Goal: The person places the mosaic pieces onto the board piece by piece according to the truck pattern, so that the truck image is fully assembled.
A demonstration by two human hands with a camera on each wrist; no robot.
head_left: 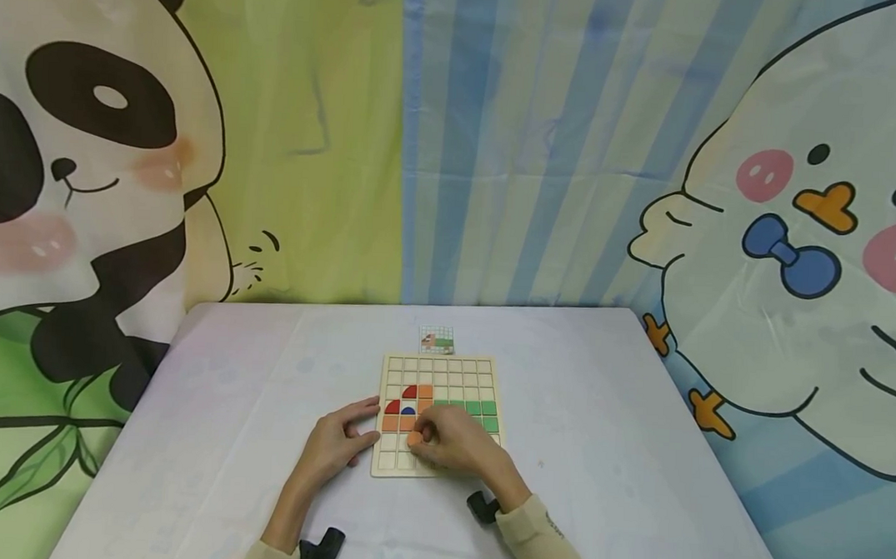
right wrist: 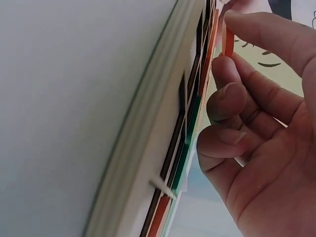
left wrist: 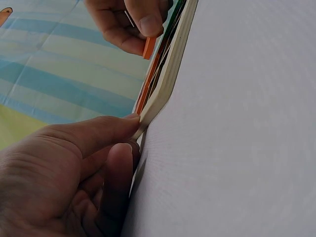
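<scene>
My right hand is over the lower middle of a wooden grid board. Its thumb and fingertip pinch a small flat orange tile on edge, just off the board; one side looks rounded from above. My left hand is at the board's left edge, thumb and a fingertip touching the rim, spread apart along it. Red quarter-round tiles, orange tiles, a blue half-round tile and green tiles lie in the grid. The right hand covers part of the middle rows.
Behind the board lies a small card with a coloured grid picture. A white cloth covers the table. Black wrist cameras sit at both cuffs. A printed curtain hangs past the table's far edge.
</scene>
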